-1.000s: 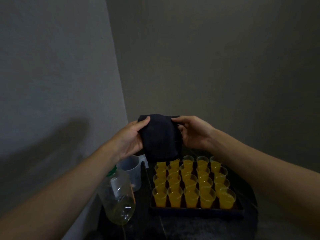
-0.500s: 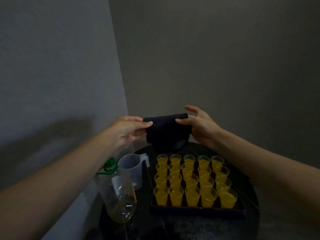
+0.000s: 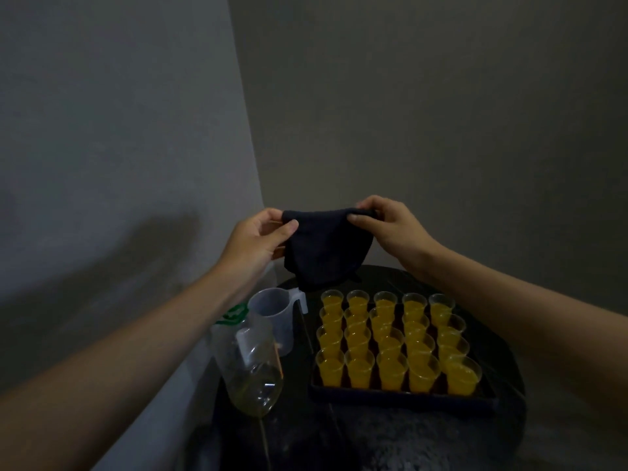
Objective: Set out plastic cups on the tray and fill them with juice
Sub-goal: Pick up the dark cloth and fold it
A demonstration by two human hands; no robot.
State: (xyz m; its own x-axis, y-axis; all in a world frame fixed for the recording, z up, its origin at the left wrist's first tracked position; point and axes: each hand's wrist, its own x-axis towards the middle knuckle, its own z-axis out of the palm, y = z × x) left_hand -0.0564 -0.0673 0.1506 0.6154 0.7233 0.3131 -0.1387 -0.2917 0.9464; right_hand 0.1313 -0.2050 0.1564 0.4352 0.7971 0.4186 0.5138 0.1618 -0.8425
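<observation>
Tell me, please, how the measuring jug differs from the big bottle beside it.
The measuring jug is frosted, open-topped and looks empty; the bottle is clear, green-topped and holds a little yellowish liquid. The bottle looks bigger than the measuring jug. Both stand left of the tray.

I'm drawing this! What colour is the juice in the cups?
Orange-yellow juice, clearest in the head view.
</observation>
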